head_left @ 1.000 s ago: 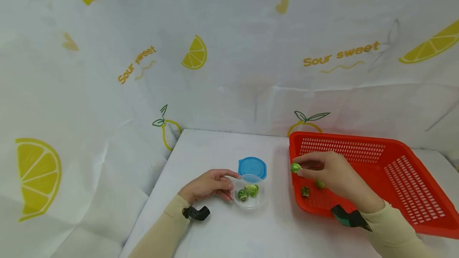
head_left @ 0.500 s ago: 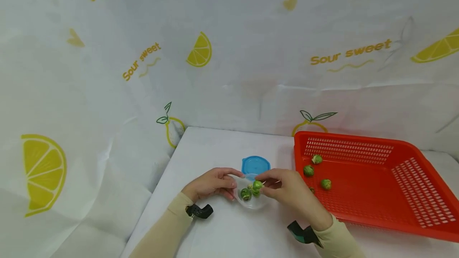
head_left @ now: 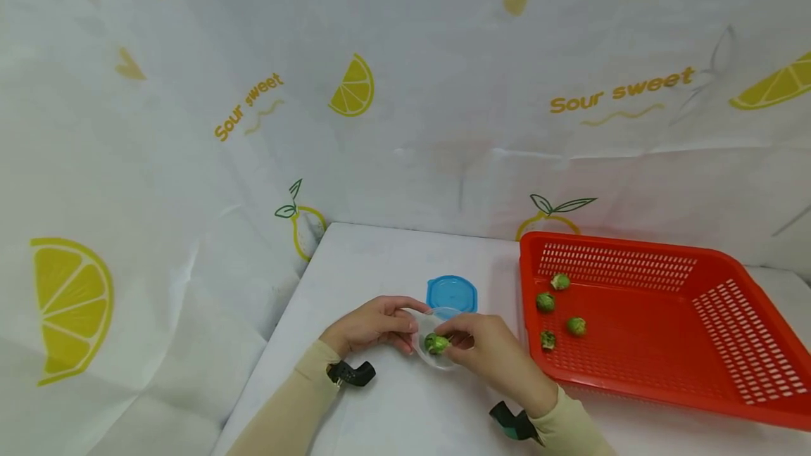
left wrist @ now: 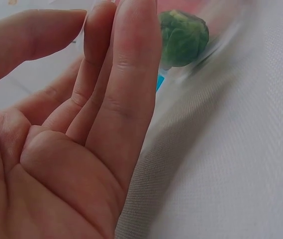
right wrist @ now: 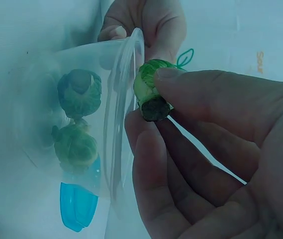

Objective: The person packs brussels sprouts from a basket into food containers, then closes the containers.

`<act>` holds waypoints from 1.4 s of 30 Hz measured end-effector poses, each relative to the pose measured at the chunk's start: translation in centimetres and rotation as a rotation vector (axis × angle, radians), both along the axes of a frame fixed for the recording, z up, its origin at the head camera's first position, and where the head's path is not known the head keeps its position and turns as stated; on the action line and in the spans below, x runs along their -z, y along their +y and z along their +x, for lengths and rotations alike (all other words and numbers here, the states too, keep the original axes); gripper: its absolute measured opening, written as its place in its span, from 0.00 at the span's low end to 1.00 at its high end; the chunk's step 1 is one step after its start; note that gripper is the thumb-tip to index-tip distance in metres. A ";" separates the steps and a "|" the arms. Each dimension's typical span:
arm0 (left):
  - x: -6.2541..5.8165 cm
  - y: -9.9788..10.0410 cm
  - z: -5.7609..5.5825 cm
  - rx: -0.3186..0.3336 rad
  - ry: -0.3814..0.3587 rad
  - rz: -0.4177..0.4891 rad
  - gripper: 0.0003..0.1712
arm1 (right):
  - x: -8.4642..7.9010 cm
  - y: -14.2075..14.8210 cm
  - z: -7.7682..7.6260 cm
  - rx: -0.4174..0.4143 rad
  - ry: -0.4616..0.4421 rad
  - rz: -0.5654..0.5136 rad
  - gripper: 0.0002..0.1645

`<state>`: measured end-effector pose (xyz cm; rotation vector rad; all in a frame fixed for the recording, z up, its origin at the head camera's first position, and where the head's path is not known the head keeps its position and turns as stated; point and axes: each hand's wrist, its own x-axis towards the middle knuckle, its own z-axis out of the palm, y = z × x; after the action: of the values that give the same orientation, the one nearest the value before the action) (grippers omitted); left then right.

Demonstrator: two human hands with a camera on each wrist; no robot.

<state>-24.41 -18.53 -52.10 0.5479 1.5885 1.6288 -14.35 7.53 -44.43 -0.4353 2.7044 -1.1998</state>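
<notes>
My left hand point(head_left: 374, 327) holds a clear plastic container point(head_left: 437, 362) by its left side. In the right wrist view, two Brussels sprouts point(right wrist: 75, 148) show through the container's wall. My right hand point(head_left: 497, 352) is at the container's mouth, pinching another Brussels sprout point(right wrist: 146, 85) between thumb and fingers. Its dark cut stem end faces the right wrist camera. In the left wrist view, a sprout point(left wrist: 183, 40) shows in the container beyond the left fingers. Right fingers partly cover the container in the head view.
A blue lid point(head_left: 451, 293) lies on the white table point(head_left: 380, 259) just behind the container. To the right stands a red perforated basket point(head_left: 659, 322) with several Brussels sprouts near its left side. A lemon-printed sheet point(head_left: 431, 90) rises behind the table.
My right hand has carried a Brussels sprout from above the red basket leftward to the container, then lowered it slightly. My left hand has kept its hold on the container.
</notes>
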 end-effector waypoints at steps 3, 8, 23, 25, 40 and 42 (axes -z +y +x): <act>-0.2 0.0 0.1 -0.001 -0.001 -0.002 0.28 | 0.1 -0.2 0.0 -0.015 0.002 0.008 0.13; -0.3 0.0 0.3 -0.008 -0.009 -0.012 0.27 | 0.3 -0.3 0.1 -0.028 -0.019 0.014 0.14; -0.2 0.1 0.2 0.010 -0.003 0.007 0.27 | 0.5 -0.6 0.0 -0.061 -0.041 0.010 0.14; -0.2 0.2 0.2 0.012 -0.002 0.010 0.27 | 0.5 -0.6 0.0 -0.062 -0.040 0.011 0.14; -0.4 0.2 0.3 0.000 -0.005 0.004 0.28 | 0.0 -0.6 0.2 -0.057 -0.041 0.019 0.13; -0.3 0.1 0.3 -0.003 -0.009 0.007 0.28 | -0.7 -0.5 0.5 -0.053 -0.031 0.033 0.13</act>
<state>-24.12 -18.39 -51.84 0.5417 1.5781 1.6376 -13.81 7.00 -43.77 -0.4771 2.6644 -1.1375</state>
